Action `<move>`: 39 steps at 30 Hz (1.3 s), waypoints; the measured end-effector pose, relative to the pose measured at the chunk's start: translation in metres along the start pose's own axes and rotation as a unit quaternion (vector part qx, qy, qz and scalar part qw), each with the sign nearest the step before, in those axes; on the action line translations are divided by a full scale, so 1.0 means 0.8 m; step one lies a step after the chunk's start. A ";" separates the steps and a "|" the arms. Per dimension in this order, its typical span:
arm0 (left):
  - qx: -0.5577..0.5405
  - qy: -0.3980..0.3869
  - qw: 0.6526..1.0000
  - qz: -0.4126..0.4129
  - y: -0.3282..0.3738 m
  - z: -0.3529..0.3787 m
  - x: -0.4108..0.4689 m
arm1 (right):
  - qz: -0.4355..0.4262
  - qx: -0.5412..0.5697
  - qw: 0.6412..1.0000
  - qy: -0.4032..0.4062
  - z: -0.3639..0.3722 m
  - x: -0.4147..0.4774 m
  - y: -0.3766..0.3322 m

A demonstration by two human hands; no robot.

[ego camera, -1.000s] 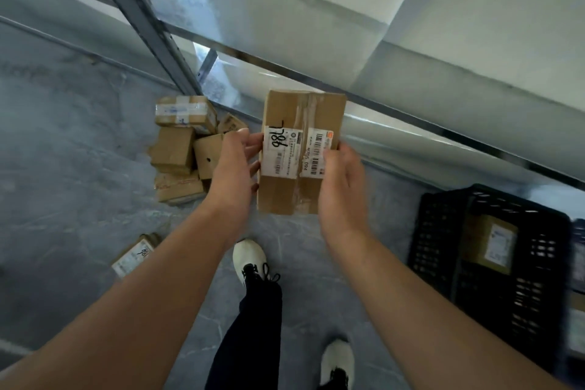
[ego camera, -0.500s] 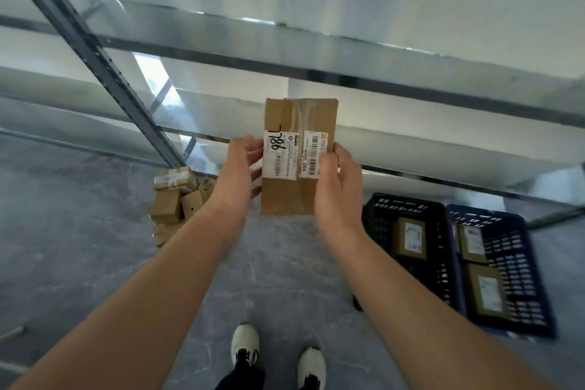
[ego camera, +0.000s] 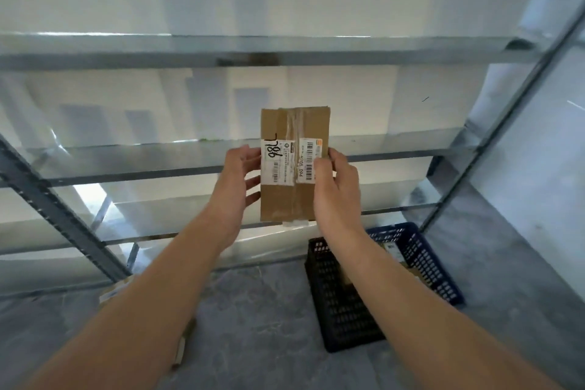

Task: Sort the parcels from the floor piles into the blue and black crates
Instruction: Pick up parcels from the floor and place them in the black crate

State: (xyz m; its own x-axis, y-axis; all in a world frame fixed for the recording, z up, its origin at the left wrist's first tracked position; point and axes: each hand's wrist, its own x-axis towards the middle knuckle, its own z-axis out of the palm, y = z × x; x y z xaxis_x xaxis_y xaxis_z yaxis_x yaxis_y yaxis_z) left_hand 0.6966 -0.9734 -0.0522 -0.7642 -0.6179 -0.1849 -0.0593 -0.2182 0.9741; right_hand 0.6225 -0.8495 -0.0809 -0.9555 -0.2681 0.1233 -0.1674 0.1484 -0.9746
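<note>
I hold a flat brown cardboard parcel (ego camera: 294,127) upright in front of me, taped down its middle, with white barcode labels and "98L" handwritten on it. My left hand (ego camera: 235,180) grips its left edge and my right hand (ego camera: 337,187) grips its right edge. Below on the floor stands the black crate (ego camera: 338,304), partly hidden by my right forearm. The blue crate (ego camera: 427,260) sits against its right side with a parcel (ego camera: 392,252) showing inside.
Grey metal shelving (ego camera: 221,57) with empty shelves fills the view ahead; its slanted uprights run at the left (ego camera: 60,218) and the right (ego camera: 493,136). A corner of a floor parcel (ego camera: 110,293) peeks out beside my left forearm. The floor is grey stone.
The view has tilted up and swung right: the floor pile has slid out of sight and the crates sit lower. Both hands keep the same grip on the parcel.
</note>
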 end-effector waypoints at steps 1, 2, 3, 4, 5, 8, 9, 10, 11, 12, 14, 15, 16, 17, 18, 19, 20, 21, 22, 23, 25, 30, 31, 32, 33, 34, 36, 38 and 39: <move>-0.001 -0.011 1.000 0.004 0.008 0.009 -0.006 | -0.002 0.004 1.000 0.008 -0.012 -0.002 -0.009; -0.002 -0.022 1.000 0.007 0.014 0.018 -0.011 | -0.004 0.007 1.000 0.013 -0.025 -0.004 -0.016; -0.001 -0.031 0.999 0.008 0.019 0.027 -0.015 | -0.006 0.006 1.000 0.016 -0.038 -0.005 -0.021; -0.001 -0.038 0.999 0.007 0.022 0.036 -0.018 | -0.008 0.002 1.000 0.018 -0.051 -0.005 -0.025; -0.003 -0.043 0.999 0.007 0.024 0.045 -0.020 | -0.009 -0.002 1.000 0.022 -0.063 -0.004 -0.027; -0.011 -0.048 0.999 0.005 0.023 0.073 -0.025 | -0.016 -0.011 0.999 0.029 -0.094 0.003 -0.024; -0.012 -0.049 0.999 0.004 0.020 0.084 -0.026 | -0.016 -0.010 0.999 0.030 -0.102 0.007 -0.021; -0.012 -0.049 0.999 0.004 0.015 0.095 -0.028 | -0.014 -0.005 0.999 0.032 -0.111 0.012 -0.018; -0.010 -0.047 0.999 0.001 0.010 0.107 -0.028 | -0.012 0.002 0.999 0.034 -0.120 0.016 -0.013; -0.011 -0.044 0.999 -0.002 0.005 0.119 -0.029 | -0.007 0.004 0.999 0.034 -0.129 0.021 -0.008; -0.012 -0.038 0.999 -0.004 -0.006 0.145 -0.029 | 0.000 0.010 1.000 0.028 -0.151 0.031 0.007; -0.011 -0.034 0.999 -0.005 -0.012 0.159 -0.028 | 0.003 0.011 1.000 0.023 -0.162 0.036 0.015; -0.013 -0.028 0.999 -0.007 -0.019 0.174 -0.026 | 0.009 0.012 1.000 0.016 -0.174 0.043 0.023; -0.016 -0.020 1.000 -0.009 -0.025 0.189 -0.025 | 0.018 0.015 1.000 0.009 -0.187 0.050 0.031; -0.018 -0.014 1.000 -0.012 -0.031 0.205 -0.024 | 0.028 0.021 0.999 0.001 -0.201 0.059 0.039; -0.020 -0.008 1.000 -0.016 -0.038 0.222 -0.022 | 0.036 0.026 0.999 -0.007 -0.215 0.067 0.047; -0.022 0.000 1.000 -0.022 -0.045 0.237 -0.019 | 0.038 0.026 0.999 -0.015 -0.228 0.075 0.055; -0.026 0.010 0.999 -0.030 -0.052 0.250 -0.015 | 0.038 0.020 0.999 -0.021 -0.239 0.084 0.063; -0.030 0.020 0.999 -0.038 -0.058 0.263 -0.012 | 0.039 0.012 0.999 -0.026 -0.249 0.092 0.070; -0.034 0.028 0.998 -0.045 -0.064 0.274 -0.008 | 0.042 0.008 0.999 -0.029 -0.258 0.100 0.078; -0.035 0.038 0.997 -0.061 -0.077 0.294 0.003 | 0.047 0.001 0.998 -0.038 -0.272 0.116 0.093; -0.035 0.054 0.991 -0.115 -0.104 0.318 0.044 | 0.081 -0.005 0.995 -0.057 -0.283 0.159 0.136; -0.032 0.056 0.990 -0.124 -0.110 0.319 0.057 | 0.090 -0.006 0.994 -0.060 -0.279 0.169 0.145; -0.027 0.058 0.989 -0.131 -0.116 0.320 0.070 | 0.097 -0.006 0.993 -0.061 -0.274 0.179 0.155; -0.022 0.058 0.989 -0.137 -0.123 0.321 0.084 | 0.104 -0.008 0.993 -0.062 -0.269 0.188 0.165; -0.018 0.058 0.988 -0.143 -0.131 0.321 0.100 | 0.111 -0.011 0.992 -0.063 -0.263 0.198 0.174; -0.004 0.052 0.987 -0.155 -0.148 0.321 0.131 | 0.128 -0.019 0.990 -0.059 -0.253 0.217 0.191; 0.005 0.042 0.985 -0.167 -0.162 0.322 0.162 | 0.144 -0.025 0.988 -0.056 -0.245 0.235 0.206; 0.008 0.039 0.984 -0.176 -0.168 0.323 0.176 | 0.153 -0.029 0.986 -0.054 -0.241 0.245 0.213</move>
State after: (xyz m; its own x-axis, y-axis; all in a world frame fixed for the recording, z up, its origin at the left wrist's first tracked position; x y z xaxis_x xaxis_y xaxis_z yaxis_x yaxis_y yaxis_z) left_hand 0.4310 -0.8359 -0.1758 -0.6436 -0.5619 -0.5196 -0.3214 -0.4177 0.8499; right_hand 0.3600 -0.6933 -0.1867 -0.9326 -0.3011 -0.1991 0.1088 0.2915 -0.9504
